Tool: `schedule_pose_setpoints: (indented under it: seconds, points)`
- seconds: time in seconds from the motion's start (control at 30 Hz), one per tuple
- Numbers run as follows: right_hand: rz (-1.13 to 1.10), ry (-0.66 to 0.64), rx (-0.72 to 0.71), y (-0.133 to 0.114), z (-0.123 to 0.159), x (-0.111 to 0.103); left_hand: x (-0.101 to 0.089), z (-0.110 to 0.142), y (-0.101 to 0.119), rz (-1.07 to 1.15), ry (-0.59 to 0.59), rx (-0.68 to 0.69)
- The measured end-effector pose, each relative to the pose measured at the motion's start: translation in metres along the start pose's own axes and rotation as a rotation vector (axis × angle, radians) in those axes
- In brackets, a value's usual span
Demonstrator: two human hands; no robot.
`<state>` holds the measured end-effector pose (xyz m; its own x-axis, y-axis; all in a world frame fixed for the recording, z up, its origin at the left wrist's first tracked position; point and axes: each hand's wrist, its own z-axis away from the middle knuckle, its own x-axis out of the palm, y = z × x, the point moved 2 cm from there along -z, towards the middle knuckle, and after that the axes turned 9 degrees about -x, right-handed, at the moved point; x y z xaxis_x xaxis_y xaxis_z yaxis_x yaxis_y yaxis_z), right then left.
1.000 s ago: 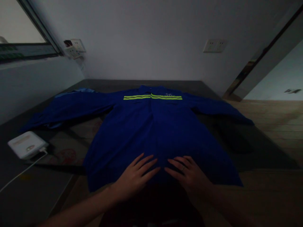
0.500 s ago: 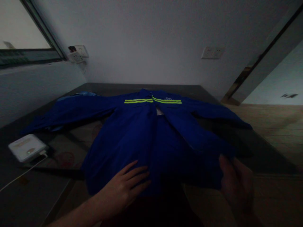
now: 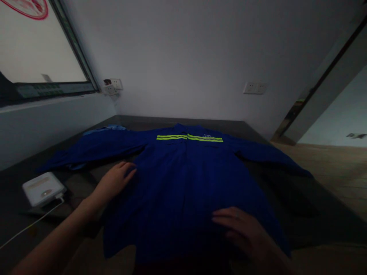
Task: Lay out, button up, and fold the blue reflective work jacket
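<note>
A blue work jacket with yellow-green stripes across the chest lies spread on a dark table, collar toward the wall and sleeves out to both sides. Its front edges meet along the middle. My left hand is at the jacket's left side edge, below the sleeve, fingers stretched out; whether it touches the cloth is hard to tell. Over the lower right front is my right hand, its fingers extended and apart, holding nothing. The jacket's bottom hem is lost in shadow near me.
At the left a white box-shaped device with a white cable stands on the table. Light blue cloth shows by the left sleeve. A dark flat object lies to the right. Wall sockets are behind.
The right front panel, pulled aside in my right hand before, now lies over the middle, and that hand has let go and moved left. My left hand has moved up and left.
</note>
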<state>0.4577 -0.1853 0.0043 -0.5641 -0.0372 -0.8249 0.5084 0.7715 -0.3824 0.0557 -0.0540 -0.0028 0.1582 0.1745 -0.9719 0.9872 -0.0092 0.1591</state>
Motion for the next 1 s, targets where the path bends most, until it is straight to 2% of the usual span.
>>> schedule_pose_setpoints:
  seconds: [0.07, 0.13, 0.17, 0.23, 0.3, 0.37, 0.5, 0.7, 0.77, 0.87, 0.93, 1.0]
  points:
    - [0.072, 0.128, 0.206, 0.032, -0.001, -0.029, 0.010, -0.030, -0.010, -0.093, -0.051, -0.157]
    - [0.255, 0.184, 0.431, 0.071, 0.002, -0.050, 0.022, -0.046, -0.010, -0.127, -0.106, -0.234]
    - [0.374, 0.171, 0.568, 0.090, 0.006, -0.057, 0.027, -0.049, -0.009, -0.129, -0.122, -0.246]
    - [0.526, 0.048, 0.830, 0.121, 0.015, -0.061, 0.037, -0.051, -0.008, -0.112, -0.122, -0.252]
    - [0.562, -0.084, 0.980, 0.138, 0.025, -0.056, 0.043, -0.052, -0.014, -0.048, -0.097, -0.252]
    - [0.540, -0.154, 0.994, 0.144, 0.031, -0.046, 0.047, -0.056, -0.026, 0.059, -0.076, -0.255]
    - [0.524, -0.170, 0.955, 0.145, 0.041, -0.034, 0.048, -0.069, -0.050, 0.231, -0.089, -0.270]
    - [0.502, -0.115, 0.979, 0.151, 0.050, -0.039, 0.044, -0.064, -0.057, 0.163, -0.073, -0.238]
    - [0.496, -0.098, 0.975, 0.151, 0.050, -0.040, 0.039, -0.056, -0.054, 0.086, -0.043, -0.217]
    - [0.512, -0.073, 0.981, 0.146, 0.048, -0.043, 0.027, -0.037, -0.040, -0.080, 0.074, -0.128]
    - [0.512, -0.046, 0.996, 0.141, 0.051, -0.044, 0.022, -0.020, -0.022, -0.132, 0.130, -0.025]
    - [0.474, -0.023, 1.021, 0.136, 0.060, -0.044, 0.022, 0.003, -0.001, -0.107, 0.103, 0.126]
